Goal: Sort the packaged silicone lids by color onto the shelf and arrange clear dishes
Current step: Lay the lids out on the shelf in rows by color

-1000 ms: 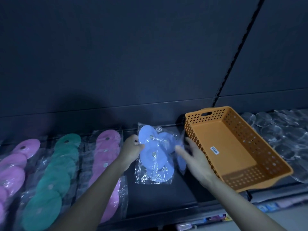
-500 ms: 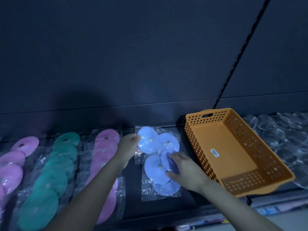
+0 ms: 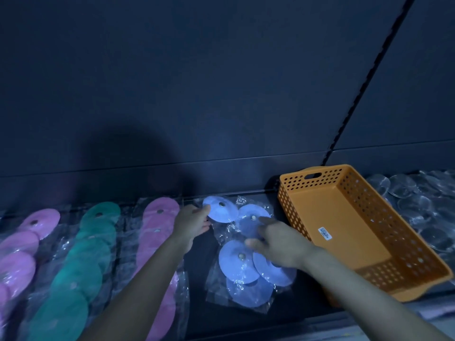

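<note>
The left hand (image 3: 193, 223) pinches the top blue lid packet (image 3: 219, 212) on the shelf (image 3: 199, 264). The right hand (image 3: 278, 239) rests loose-fingered on the packets just beside it — orange basket (image 3: 349, 217) to its right, clear dishes (image 3: 418, 200) beyond.

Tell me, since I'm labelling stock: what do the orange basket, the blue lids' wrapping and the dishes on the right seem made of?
Orange basket: looks like moulded plastic, matte, with rows of punched holes and a cut handle slot. Wrapping on the blue lids: thin clear plastic film, glossy, crinkled with bright glints. The lids look matte and flexible, likely silicone. Clear dishes: transparent and shiny; glass or clear plastic, I cannot tell which.
</note>
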`<action>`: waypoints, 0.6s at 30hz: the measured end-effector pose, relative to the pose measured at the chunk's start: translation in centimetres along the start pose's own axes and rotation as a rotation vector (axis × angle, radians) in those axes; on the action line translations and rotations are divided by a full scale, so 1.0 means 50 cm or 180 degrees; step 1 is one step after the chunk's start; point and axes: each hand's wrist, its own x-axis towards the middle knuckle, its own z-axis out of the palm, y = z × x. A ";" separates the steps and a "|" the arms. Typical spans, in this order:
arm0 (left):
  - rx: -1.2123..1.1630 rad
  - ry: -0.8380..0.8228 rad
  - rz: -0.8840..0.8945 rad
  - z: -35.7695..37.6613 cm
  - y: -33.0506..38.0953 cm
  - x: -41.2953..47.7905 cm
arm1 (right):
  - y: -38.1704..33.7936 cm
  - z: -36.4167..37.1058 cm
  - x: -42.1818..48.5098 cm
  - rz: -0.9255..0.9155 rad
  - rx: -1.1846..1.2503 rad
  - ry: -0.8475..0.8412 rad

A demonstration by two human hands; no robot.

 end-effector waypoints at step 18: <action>0.3271 0.0146 0.1441 -0.014 0.022 -0.017 | 0.027 0.015 0.048 -0.0086 -0.0814 0.0292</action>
